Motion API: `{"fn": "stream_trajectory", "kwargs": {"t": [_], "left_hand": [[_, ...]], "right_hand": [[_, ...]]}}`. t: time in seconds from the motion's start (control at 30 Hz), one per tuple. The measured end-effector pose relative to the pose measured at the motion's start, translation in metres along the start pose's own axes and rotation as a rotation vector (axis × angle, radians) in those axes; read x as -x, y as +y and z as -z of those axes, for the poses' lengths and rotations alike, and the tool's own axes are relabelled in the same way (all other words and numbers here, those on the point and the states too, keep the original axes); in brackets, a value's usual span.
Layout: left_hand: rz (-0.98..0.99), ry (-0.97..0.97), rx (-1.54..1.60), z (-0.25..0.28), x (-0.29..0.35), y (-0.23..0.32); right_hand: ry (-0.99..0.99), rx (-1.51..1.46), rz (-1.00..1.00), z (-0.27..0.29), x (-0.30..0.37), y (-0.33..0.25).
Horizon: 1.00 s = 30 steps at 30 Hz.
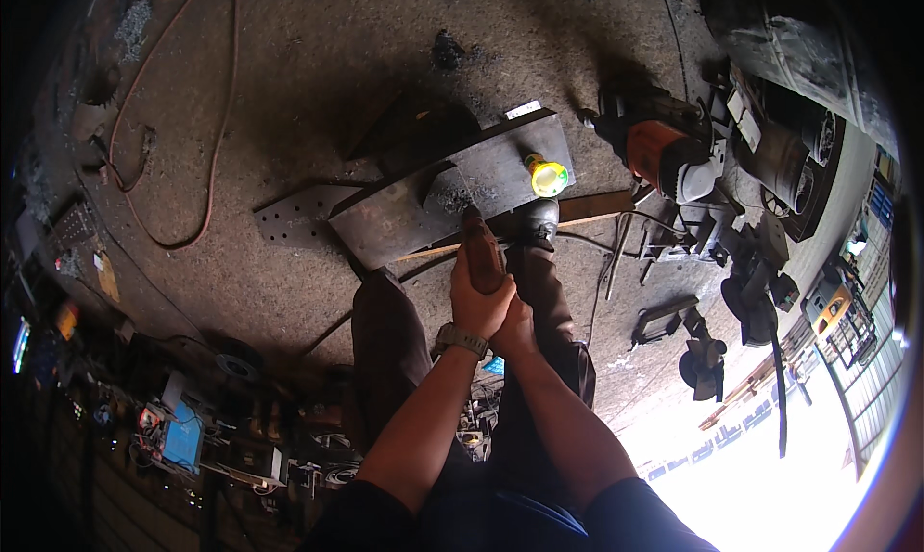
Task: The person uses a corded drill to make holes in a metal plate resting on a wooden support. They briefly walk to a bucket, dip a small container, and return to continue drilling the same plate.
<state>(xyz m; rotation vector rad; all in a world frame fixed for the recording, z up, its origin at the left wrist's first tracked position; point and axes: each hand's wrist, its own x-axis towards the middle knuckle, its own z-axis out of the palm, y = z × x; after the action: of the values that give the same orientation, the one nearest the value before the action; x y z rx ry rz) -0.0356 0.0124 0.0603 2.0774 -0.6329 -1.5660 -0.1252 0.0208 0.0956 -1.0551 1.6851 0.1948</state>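
Note:
Both my hands are wrapped round a reddish-brown power tool (481, 256) that looks like a drill. My left hand (474, 302), with a watch on its wrist, grips it from the left. Pressed against that hand, my right hand (517, 323) closes on the tool from the right and is partly hidden. The tool's dark front end points away from me onto a thick steel beam (385, 223). Dark shavings lie on the beam around that end; the exact contact is too dark to make out. A yellow-and-green round container (548, 176) stands on the beam's right part.
A plate with holes (294, 215) sticks out left of the beam. My shoe (539, 223) is close to the beam's near right side. An orange-and-grey power machine (664, 153) stands at right, near clamps and metal parts. An orange hose (231, 90) loops across the left floor.

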Motion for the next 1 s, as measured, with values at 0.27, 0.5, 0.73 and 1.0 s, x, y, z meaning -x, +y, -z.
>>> {"fn": "stream_trajectory", "kwargs": {"t": [0.27,0.5,0.73,1.0], "left_hand": [[0.030,0.024,-0.041,-0.002,0.000,-0.006],[0.003,0.022,0.009,-0.002,0.000,-0.009],[0.008,0.006,-0.018,0.001,0.000,-0.006],[0.031,0.010,-0.067,-0.004,0.010,-0.004]], "right_hand": [[-0.043,-0.006,-0.056,0.001,-0.002,-0.004],[-0.047,-0.019,-0.054,0.002,-0.002,-0.004],[-0.047,-0.036,-0.052,0.002,0.000,-0.005],[-0.050,-0.047,-0.039,0.005,0.012,0.000]]}}
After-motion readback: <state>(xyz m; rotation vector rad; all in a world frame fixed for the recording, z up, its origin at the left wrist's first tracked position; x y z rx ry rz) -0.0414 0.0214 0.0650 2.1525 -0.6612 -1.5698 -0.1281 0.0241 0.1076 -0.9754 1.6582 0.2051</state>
